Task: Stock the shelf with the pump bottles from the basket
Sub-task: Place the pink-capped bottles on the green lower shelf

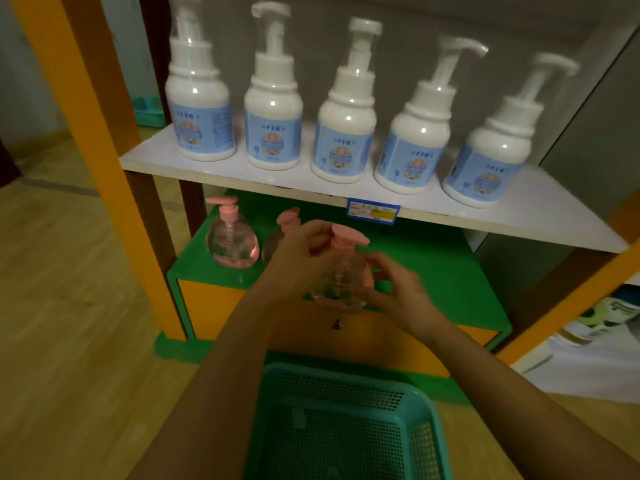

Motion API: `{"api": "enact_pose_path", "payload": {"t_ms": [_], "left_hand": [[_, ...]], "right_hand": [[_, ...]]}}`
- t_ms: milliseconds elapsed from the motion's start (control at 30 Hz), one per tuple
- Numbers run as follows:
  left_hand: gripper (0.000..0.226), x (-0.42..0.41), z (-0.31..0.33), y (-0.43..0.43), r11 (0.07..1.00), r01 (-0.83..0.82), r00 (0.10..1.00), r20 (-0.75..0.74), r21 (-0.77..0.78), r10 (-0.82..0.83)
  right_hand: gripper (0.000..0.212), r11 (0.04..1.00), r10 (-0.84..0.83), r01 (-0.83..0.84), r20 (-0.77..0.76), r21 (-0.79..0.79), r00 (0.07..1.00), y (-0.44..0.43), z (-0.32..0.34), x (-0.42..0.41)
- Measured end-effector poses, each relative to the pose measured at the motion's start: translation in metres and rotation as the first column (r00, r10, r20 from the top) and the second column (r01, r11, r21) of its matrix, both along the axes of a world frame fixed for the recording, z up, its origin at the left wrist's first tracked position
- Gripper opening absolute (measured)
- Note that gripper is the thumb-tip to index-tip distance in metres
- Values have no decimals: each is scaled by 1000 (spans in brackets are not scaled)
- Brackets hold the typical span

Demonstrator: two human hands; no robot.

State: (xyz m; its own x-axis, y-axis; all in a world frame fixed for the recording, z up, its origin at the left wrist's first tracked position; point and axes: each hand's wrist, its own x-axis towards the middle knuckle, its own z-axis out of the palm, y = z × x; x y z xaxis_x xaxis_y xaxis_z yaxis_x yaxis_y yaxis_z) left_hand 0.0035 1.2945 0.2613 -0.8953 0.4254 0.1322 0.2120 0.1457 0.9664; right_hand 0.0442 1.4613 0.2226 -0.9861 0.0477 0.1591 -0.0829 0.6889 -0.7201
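Both hands close around one clear, pink-capped pump bottle (341,271) at the front edge of the green lower shelf (443,271) — the left hand (298,258) wraps its left side and neck, fingers curled near the pump head, while the right hand (398,289) cups its right side with fingers bent around the body. Two more pink pump bottles stand on that shelf: one in plain view at the left (231,237), one (282,233) partly hidden behind the left hand. Five white pump bottles with blue labels (346,133) line the white upper shelf (519,209) — a blue price tag (373,210) hangs on its front edge. The green mesh basket (346,424) sits on the floor below the forearms.
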Motion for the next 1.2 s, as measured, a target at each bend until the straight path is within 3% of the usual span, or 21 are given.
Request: {"api": "enact_pose_path", "payload": {"t_ms": [100, 333, 600, 767, 933, 1000, 1067, 1133, 1200], "left_hand": [[33, -1, -11, 10, 997, 69, 993, 92, 23, -71], [47, -13, -47, 28, 995, 47, 973, 229, -85, -27], [35, -26, -69, 48, 994, -7, 966, 258, -109, 35], [46, -30, -71, 47, 995, 50, 971, 238, -90, -27], [60, -34, -75, 49, 988, 61, 969, 246, -142, -24], [53, -30, -76, 51, 990, 16, 985, 171, -141, 8], [49, -21, -80, 48, 977, -130, 991, -6, -169, 131], [52, -10, -83, 43, 949, -260, 960, -155, -178, 234], [50, 5, -84, 37, 952, -235, 963, -182, -198, 199]], "right_hand": [[47, 999, -25, 25, 6, -20, 1000, 13, -6, -6], [47, 995, -63, 66, 47, -74, 997, 27, -27, -35], [52, 985, -81, 90, 68, -147, 994, 40, -50, -47], [51, 980, -53, 66, 74, -188, 996, 36, -53, -55], [59, 985, -23, 55, 189, -162, 982, 33, -47, -61], [68, 997, -34, 50, 237, -64, 971, 31, -45, -55], [74, 996, -83, 88, 224, -15, 971, 29, -44, -41], [67, 992, -122, 124, 163, -2, 979, 27, -43, -20], [59, 993, -114, 113, 172, 16, 978, 30, -47, 5]]}}
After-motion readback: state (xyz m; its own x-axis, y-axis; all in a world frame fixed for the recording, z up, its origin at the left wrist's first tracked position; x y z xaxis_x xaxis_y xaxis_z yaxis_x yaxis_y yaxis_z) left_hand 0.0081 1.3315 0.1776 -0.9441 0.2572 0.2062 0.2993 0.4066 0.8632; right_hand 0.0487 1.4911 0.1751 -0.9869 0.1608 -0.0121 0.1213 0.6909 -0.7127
